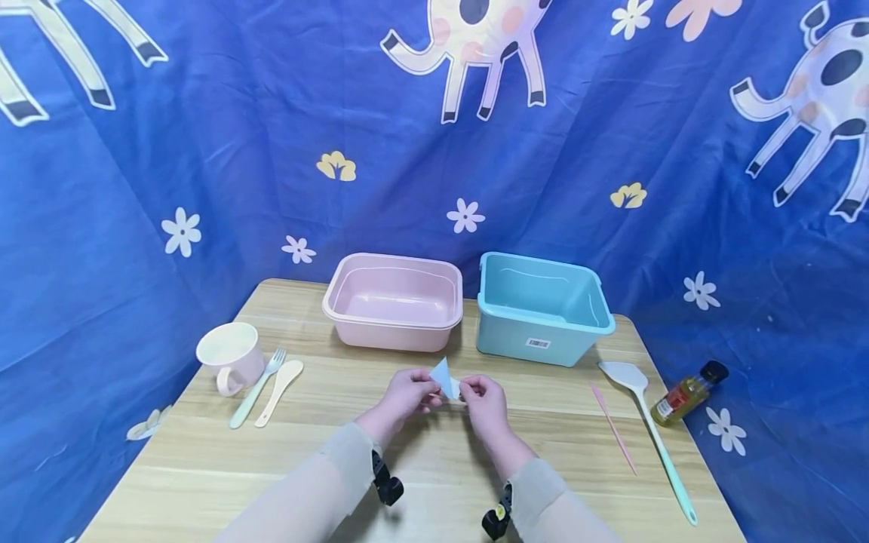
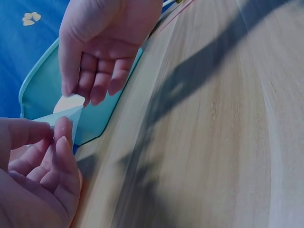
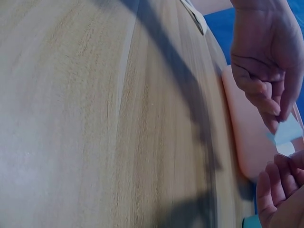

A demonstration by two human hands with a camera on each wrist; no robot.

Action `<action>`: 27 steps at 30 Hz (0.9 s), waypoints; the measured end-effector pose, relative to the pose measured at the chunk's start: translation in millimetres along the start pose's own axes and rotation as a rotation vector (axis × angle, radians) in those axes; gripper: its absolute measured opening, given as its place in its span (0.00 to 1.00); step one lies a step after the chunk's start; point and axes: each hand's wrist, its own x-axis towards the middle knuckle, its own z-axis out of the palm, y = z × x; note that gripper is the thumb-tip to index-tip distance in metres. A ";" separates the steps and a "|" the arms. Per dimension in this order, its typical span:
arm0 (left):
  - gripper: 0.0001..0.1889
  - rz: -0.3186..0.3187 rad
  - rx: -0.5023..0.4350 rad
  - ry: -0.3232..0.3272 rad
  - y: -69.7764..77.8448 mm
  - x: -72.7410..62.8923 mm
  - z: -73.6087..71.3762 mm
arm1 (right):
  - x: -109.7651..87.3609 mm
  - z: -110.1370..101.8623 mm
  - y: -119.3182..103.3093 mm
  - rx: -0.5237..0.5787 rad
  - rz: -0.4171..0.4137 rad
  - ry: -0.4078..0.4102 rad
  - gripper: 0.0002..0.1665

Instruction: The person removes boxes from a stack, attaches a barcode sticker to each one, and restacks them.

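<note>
One paper (image 1: 443, 377), mid-air over the table (image 1: 333, 385), nr. pink tub (image 1: 390, 337) & blue tub (image 1: 509, 339); L hand (image 1: 407, 391) pinches its blue part, R hand (image 1: 486, 401) its white, fingertips tight; looks folded or part-peeled, prob. midway; not set down yet; how much is left, can't tell.

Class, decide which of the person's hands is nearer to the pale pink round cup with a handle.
Left. In the head view, the left hand is to the right of the pink cup; the right hand is farther right, beyond the small pale-blue folded piece.
</note>
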 end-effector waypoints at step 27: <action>0.08 0.001 0.035 0.115 -10.9 8.0 -16.4 | 10.6 -29.4 -0.7 0.021 0.046 0.111 0.06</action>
